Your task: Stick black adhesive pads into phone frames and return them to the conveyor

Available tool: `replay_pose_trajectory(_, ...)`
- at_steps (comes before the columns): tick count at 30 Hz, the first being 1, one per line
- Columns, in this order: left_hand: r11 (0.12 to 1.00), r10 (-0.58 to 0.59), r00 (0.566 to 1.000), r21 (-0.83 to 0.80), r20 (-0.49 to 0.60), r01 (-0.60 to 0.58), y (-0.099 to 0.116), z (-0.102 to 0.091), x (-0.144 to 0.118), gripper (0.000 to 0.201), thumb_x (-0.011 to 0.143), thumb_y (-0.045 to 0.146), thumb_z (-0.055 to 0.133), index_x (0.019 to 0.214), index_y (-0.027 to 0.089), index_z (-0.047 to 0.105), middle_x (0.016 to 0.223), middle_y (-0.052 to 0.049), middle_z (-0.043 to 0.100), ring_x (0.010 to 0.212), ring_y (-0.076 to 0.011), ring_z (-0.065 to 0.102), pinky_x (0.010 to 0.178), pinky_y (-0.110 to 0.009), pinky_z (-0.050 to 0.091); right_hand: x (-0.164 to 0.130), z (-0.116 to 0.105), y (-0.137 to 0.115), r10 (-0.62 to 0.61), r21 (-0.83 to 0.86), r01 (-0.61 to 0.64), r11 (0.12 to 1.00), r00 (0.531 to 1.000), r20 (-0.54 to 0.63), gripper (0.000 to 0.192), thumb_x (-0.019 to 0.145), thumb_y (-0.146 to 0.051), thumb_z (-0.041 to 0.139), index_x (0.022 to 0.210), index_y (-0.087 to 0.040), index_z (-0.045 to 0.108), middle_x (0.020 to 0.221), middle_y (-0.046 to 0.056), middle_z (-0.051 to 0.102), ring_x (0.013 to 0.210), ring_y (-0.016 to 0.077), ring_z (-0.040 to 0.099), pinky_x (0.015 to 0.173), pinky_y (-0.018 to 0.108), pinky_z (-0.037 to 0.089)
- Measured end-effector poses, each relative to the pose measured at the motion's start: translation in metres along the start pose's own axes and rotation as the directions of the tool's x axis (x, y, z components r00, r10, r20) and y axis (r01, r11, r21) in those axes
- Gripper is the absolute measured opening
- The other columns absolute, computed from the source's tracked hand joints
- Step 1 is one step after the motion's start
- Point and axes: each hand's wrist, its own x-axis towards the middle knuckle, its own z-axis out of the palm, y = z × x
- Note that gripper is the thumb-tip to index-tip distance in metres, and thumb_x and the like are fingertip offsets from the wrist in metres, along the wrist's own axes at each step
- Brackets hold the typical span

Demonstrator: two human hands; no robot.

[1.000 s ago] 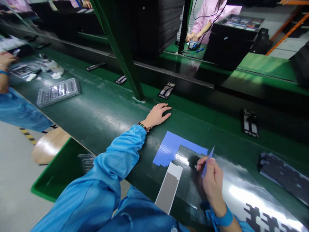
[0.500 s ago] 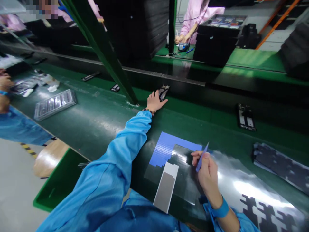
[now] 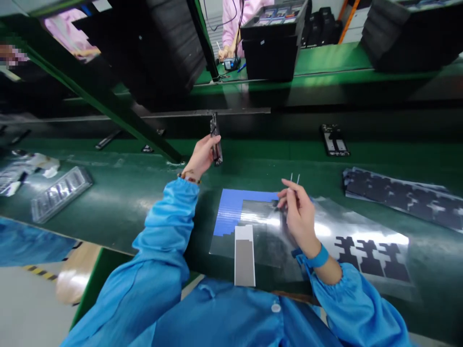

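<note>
My left hand (image 3: 201,155) grips a partly assembled phone (image 3: 216,140) by its side, fingers closed round it. The phone is turned on edge above the green bench, by the foot of a green post. In my right hand (image 3: 299,217) is a pair of tweezers (image 3: 298,178), its two thin tips pointing up and away past my fingers. Below that hand lie a blue sheet (image 3: 227,212) and a clear film (image 3: 264,248). A grey and white strip (image 3: 245,260) rests at the bench's near edge. Black die-cut stickers (image 3: 369,253) sit on clear film to the right.
Another open phone (image 3: 334,140) lies on the belt to the right. A stack of dark sticker sheets (image 3: 401,195) is at the right. A clear plastic tray (image 3: 61,193) stands at the left. The green post (image 3: 108,108) slants across the left. A person in pink (image 3: 231,29) works opposite.
My left hand has picked the phone up off the belt and turned it on edge. The right hand has turned its tweezers so both tips show. The whole view has shifted.
</note>
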Motion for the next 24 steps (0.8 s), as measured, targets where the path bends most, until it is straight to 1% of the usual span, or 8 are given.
replay_pose_trajectory(5,0.925,-0.031,0.968,-0.360,0.248,0.122,0.006,0.014,-0.094,0.058,0.083,0.066,0.087,0.111,0.018,0.069,0.093,-0.004,0.075,0.075,-0.0135,0.072,0.067,-0.022,0.059,0.009,-0.007,-0.008,-0.019,0.041,0.021,0.999,0.998,-0.062,0.040,0.112,-0.047,0.051,0.145,-0.033,0.068,0.118,0.006,0.078,0.085,0.0186,0.077,0.083,0.040,0.064)
replay_pose_trajectory(8,0.919,0.074,0.882,-0.375,0.465,0.120,0.007,0.030,-0.129,0.067,0.082,0.051,0.093,0.133,0.020,0.063,0.109,-0.006,0.080,0.090,-0.0185,0.077,0.080,-0.028,0.064,0.017,-0.019,-0.014,-0.088,0.068,0.098,0.993,0.987,-0.137,0.045,0.109,-0.041,0.054,0.153,-0.036,0.062,0.135,0.007,0.076,0.099,0.0229,0.081,0.096,0.048,0.066)
replay_pose_trajectory(11,0.942,0.265,0.755,-0.327,0.600,-0.071,0.000,0.045,-0.151,0.073,0.084,0.037,0.091,0.147,0.021,0.057,0.129,-0.010,0.076,0.110,-0.0230,0.076,0.094,-0.036,0.063,0.024,-0.031,-0.018,-0.161,0.060,0.175,0.983,0.968,-0.191,0.047,0.106,-0.039,0.061,0.153,-0.037,0.061,0.144,0.006,0.073,0.113,0.0265,0.081,0.108,0.056,0.062)
replay_pose_trajectory(14,0.942,0.333,0.659,-0.274,0.674,-0.196,-0.010,0.063,-0.168,0.054,0.086,0.030,0.088,0.134,0.018,0.067,0.132,-0.011,0.075,0.115,-0.0240,0.075,0.098,-0.037,0.060,0.025,-0.034,-0.019,-0.192,0.011,0.197,0.980,0.964,-0.184,0.045,0.099,-0.041,0.076,0.143,-0.034,0.066,0.143,0.006,0.074,0.119,0.0288,0.079,0.110,0.056,0.061)
replay_pose_trajectory(16,0.950,0.313,0.654,-0.212,0.689,-0.231,-0.014,0.074,-0.176,0.047,0.088,0.029,0.087,0.130,0.017,0.069,0.126,-0.010,0.077,0.111,-0.0237,0.075,0.096,-0.038,0.060,0.022,-0.029,-0.020,-0.195,-0.031,0.192,0.981,0.965,-0.178,0.044,0.094,-0.043,0.084,0.134,-0.030,0.070,0.136,0.008,0.077,0.116,0.0281,0.080,0.108,0.052,0.062)
replay_pose_trajectory(18,0.939,0.314,0.675,-0.116,0.668,-0.323,-0.015,0.080,-0.181,0.045,0.089,0.032,0.088,0.127,0.016,0.070,0.122,-0.009,0.078,0.110,-0.0243,0.075,0.098,-0.040,0.060,0.018,-0.022,-0.023,-0.176,-0.033,0.173,0.984,0.971,-0.162,0.036,0.100,-0.053,0.075,0.123,-0.025,0.073,0.120,0.008,0.081,0.104,0.0257,0.082,0.100,0.048,0.064)
replay_pose_trajectory(21,0.822,0.436,0.634,0.005,0.638,-0.569,-0.014,0.071,-0.186,0.048,0.096,0.039,0.084,0.133,0.013,0.068,0.126,-0.014,0.074,0.118,-0.0273,0.071,0.104,-0.042,0.058,0.008,-0.012,-0.029,-0.157,0.028,0.163,0.986,0.975,-0.155,0.053,0.110,-0.066,0.044,0.112,-0.022,0.073,0.092,0.005,0.078,0.076,0.0212,0.078,0.076,0.041,0.062)
replay_pose_trajectory(24,0.571,0.589,0.481,0.087,0.649,-0.817,-0.017,0.036,-0.201,0.040,0.108,0.042,0.067,0.134,0.012,0.067,0.131,-0.017,0.071,0.121,-0.0286,0.068,0.104,-0.043,0.057,-0.008,-0.011,-0.036,-0.226,0.045,0.243,0.969,0.945,-0.237,0.037,0.108,-0.062,0.050,0.108,-0.027,0.064,0.068,-0.006,0.060,0.051,0.0171,0.062,0.055,0.035,0.047)
